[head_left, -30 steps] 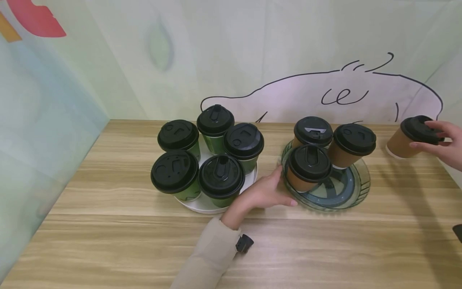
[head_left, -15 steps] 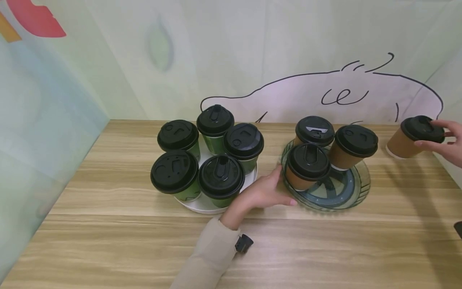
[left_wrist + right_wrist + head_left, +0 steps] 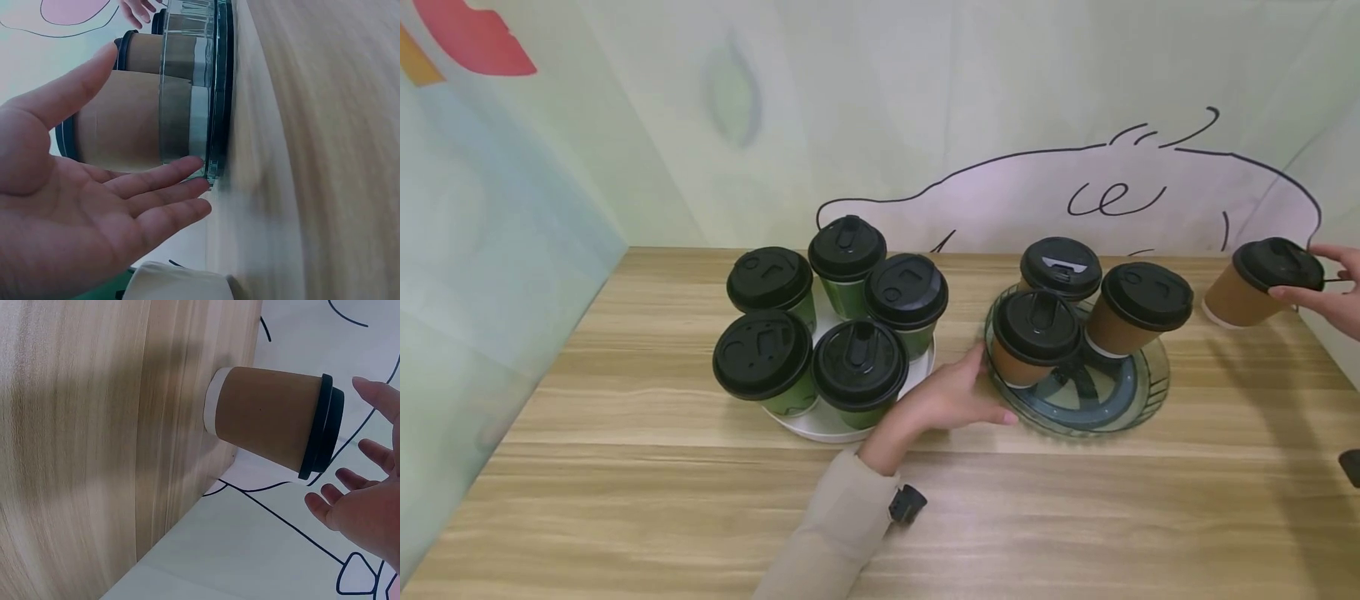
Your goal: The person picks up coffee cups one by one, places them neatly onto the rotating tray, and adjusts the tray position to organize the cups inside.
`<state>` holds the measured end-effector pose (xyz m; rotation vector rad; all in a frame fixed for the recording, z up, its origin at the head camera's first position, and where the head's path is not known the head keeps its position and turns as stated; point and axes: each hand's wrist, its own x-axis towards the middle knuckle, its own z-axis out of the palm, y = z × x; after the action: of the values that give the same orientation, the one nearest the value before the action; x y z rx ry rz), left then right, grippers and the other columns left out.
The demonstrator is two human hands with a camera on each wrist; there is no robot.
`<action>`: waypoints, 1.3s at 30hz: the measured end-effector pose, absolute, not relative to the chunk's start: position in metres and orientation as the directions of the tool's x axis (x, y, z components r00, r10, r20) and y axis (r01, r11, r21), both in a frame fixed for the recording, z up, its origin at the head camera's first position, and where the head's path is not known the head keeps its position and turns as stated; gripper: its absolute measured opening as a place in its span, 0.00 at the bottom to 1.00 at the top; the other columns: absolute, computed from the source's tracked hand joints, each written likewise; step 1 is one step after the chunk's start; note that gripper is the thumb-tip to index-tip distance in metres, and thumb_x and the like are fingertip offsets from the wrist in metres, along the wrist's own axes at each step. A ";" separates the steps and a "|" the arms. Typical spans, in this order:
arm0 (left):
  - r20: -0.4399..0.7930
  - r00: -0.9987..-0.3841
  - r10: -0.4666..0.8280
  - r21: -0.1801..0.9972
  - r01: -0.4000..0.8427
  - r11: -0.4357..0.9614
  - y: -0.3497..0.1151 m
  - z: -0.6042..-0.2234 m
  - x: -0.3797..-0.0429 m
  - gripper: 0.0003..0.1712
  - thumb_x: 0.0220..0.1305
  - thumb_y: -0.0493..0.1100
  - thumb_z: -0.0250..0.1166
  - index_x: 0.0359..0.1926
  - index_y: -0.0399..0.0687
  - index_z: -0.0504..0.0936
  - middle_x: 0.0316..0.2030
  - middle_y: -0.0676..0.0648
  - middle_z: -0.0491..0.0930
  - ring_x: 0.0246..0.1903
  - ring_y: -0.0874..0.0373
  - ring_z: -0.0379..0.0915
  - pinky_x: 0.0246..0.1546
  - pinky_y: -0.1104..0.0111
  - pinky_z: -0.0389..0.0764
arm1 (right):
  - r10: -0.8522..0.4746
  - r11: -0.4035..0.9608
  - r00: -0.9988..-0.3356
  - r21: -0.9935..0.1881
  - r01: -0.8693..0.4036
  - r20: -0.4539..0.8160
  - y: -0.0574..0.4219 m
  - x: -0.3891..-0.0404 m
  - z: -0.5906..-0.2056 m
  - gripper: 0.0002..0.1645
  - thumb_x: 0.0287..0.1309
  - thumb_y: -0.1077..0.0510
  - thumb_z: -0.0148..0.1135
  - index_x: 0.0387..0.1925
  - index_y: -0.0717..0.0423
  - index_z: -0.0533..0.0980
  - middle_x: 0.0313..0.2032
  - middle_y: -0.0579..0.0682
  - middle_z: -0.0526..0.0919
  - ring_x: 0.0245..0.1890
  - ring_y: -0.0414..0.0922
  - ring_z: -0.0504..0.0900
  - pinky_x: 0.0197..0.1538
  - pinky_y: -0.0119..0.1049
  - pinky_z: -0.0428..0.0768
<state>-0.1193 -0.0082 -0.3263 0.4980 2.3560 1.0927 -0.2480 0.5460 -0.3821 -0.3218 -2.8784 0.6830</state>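
Observation:
My left hand [image 3: 958, 398], fingers spread, lies at the left edge of a clear ribbed glass dish [image 3: 1153, 387]; in the left wrist view its fingertips [image 3: 194, 167] are at the dish's rim. The dish bears three brown paper cups with black lids: a front cup [image 3: 1026, 367], a rear cup [image 3: 1060, 262] and a right cup [image 3: 1116, 325]. At the far right another brown lidded cup [image 3: 1240, 292] stands on the table. My right hand [image 3: 1337, 292] is beside its lid, partly out of the head view; the right wrist view shows its fingers loose and apart from the cup [image 3: 269, 419].
Left of my left hand, several green cups [image 3: 861, 371] with black lids stand on a round white plate [image 3: 816, 429]. The wooden table [image 3: 1075, 525] ends at a printed backdrop [image 3: 925, 108] close behind the cups.
The cups on the glass dish have shifted round clockwise: the front one leftward and back, the rear one rightward, the right one rightward and forward. My right hand has drawn rightward from the far-right cup's lid.

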 end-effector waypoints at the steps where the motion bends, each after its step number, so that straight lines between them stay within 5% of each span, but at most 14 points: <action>1: -0.278 -0.814 0.511 0.782 0.117 0.613 -0.008 -0.326 -0.119 0.58 0.49 0.51 0.70 0.70 0.38 0.43 0.62 0.40 0.63 0.62 0.50 0.57 0.61 0.63 0.60 | 0.242 0.869 -0.964 -0.467 0.163 0.112 0.546 -0.248 -0.382 0.53 0.51 0.42 0.61 0.71 0.48 0.44 0.69 0.61 0.41 0.61 0.69 0.49 0.49 0.65 0.57; 11: -0.278 -0.809 0.517 0.788 0.115 0.604 -0.010 -0.327 -0.119 0.58 0.51 0.52 0.69 0.70 0.37 0.41 0.66 0.38 0.54 0.64 0.51 0.52 0.62 0.65 0.57 | 0.226 0.857 -0.965 -0.498 0.133 0.131 0.540 -0.248 -0.382 0.53 0.52 0.44 0.61 0.71 0.53 0.43 0.69 0.60 0.41 0.62 0.70 0.48 0.52 0.66 0.56; 19: -0.281 -0.816 0.505 0.791 0.101 0.604 -0.010 -0.326 -0.120 0.57 0.50 0.52 0.70 0.70 0.40 0.43 0.61 0.40 0.65 0.61 0.49 0.58 0.60 0.62 0.61 | 0.237 0.857 -0.966 -0.491 0.159 0.101 0.535 -0.250 -0.378 0.54 0.53 0.43 0.59 0.71 0.55 0.41 0.70 0.60 0.39 0.63 0.69 0.46 0.52 0.67 0.55; 27: -0.301 -0.807 0.508 0.784 0.094 0.614 -0.009 -0.328 -0.120 0.59 0.51 0.55 0.68 0.70 0.39 0.38 0.67 0.39 0.52 0.64 0.50 0.52 0.62 0.64 0.58 | 0.247 0.840 -0.960 -0.523 0.145 0.130 0.536 -0.253 -0.383 0.53 0.53 0.44 0.59 0.71 0.55 0.41 0.69 0.62 0.40 0.63 0.68 0.46 0.58 0.64 0.52; 34: -0.290 -0.811 0.508 0.777 0.110 0.620 -0.009 -0.327 -0.119 0.57 0.51 0.54 0.68 0.70 0.39 0.42 0.64 0.39 0.60 0.62 0.49 0.56 0.60 0.63 0.61 | 0.265 0.838 -0.956 -0.520 0.165 0.124 0.540 -0.257 -0.388 0.54 0.53 0.43 0.58 0.71 0.55 0.40 0.69 0.62 0.39 0.65 0.65 0.43 0.60 0.63 0.50; 39: -0.285 -0.809 0.514 0.780 0.116 0.615 -0.008 -0.328 -0.120 0.58 0.51 0.54 0.69 0.70 0.39 0.42 0.65 0.39 0.57 0.63 0.50 0.54 0.61 0.64 0.60 | 0.263 0.829 -0.955 -0.538 0.152 0.135 0.543 -0.259 -0.392 0.54 0.53 0.43 0.59 0.71 0.53 0.40 0.69 0.60 0.38 0.66 0.62 0.41 0.62 0.61 0.49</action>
<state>-0.1197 -0.0084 -0.3282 0.4974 2.3512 1.0857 -0.2593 0.5432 -0.3917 -0.3222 -2.8070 0.8012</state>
